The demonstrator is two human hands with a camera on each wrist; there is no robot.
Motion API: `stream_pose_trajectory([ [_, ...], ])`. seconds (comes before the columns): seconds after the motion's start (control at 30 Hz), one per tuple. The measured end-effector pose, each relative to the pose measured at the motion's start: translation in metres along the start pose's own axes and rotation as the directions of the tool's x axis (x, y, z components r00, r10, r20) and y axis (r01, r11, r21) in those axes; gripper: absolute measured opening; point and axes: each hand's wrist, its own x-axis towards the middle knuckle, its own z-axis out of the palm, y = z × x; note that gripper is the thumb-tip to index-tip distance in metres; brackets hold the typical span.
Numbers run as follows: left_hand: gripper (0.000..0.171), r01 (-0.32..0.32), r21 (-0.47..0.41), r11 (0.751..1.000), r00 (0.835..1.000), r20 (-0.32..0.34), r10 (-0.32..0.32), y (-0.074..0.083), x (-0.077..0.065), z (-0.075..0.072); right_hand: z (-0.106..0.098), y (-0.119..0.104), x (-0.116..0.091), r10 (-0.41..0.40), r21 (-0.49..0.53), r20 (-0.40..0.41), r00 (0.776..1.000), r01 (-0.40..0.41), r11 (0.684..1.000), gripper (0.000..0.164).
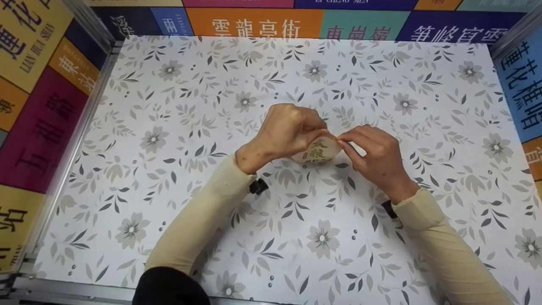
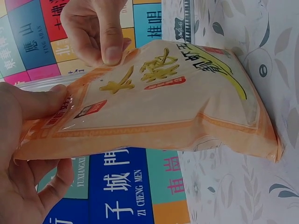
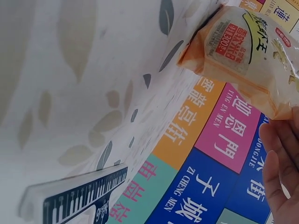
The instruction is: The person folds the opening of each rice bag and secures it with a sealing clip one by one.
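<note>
A bag of rice (image 1: 318, 151) stands on the flowered tabletop between the two hands; it is clear plastic with orange borders and gold characters. My left hand (image 1: 292, 127) grips its top edge, the thumb over the printed face and the fingers behind, as the left wrist view shows. Thumb and forefinger of my right hand (image 1: 374, 154) pinch the other end of that top edge. The printed front of the bag (image 2: 154, 88) faces up in the left wrist view, with its lower end on the cloth. The right wrist view catches the bag's lower part (image 3: 233, 51) beside the right hand (image 3: 282, 163).
Flowered cloth (image 1: 178, 114) covers the table. Panels with coloured blocks and Chinese characters (image 1: 254, 23) rise at the back and both sides. A white strip with black-and-white bars (image 3: 79, 196) shows low in the right wrist view. Metal rails (image 1: 80, 131) edge the left side.
</note>
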Motion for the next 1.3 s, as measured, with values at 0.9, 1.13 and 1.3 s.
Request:
stream_pose_trajectory([
  [0.9,0.013,0.019,-0.004,1.0,1.0,0.022,-0.018,0.0,0.0,0.001,-0.002,0.009,-0.013,-0.037,-0.095,0.049,0.998,0.042,0.995,0.008],
  [1.13,0.012,0.019,0.012,1.0,1.0,0.023,-0.019,0.001,0.0,0.0,-0.001,0.009,-0.015,-0.014,-0.054,0.046,0.999,0.016,0.998,0.006],
  [1.3,0.013,0.013,0.004,1.0,1.0,0.015,-0.013,0.001,-0.001,0.0,0.0,0.008,-0.015,-0.003,-0.024,0.024,1.0,0.003,1.0,0.005],
])
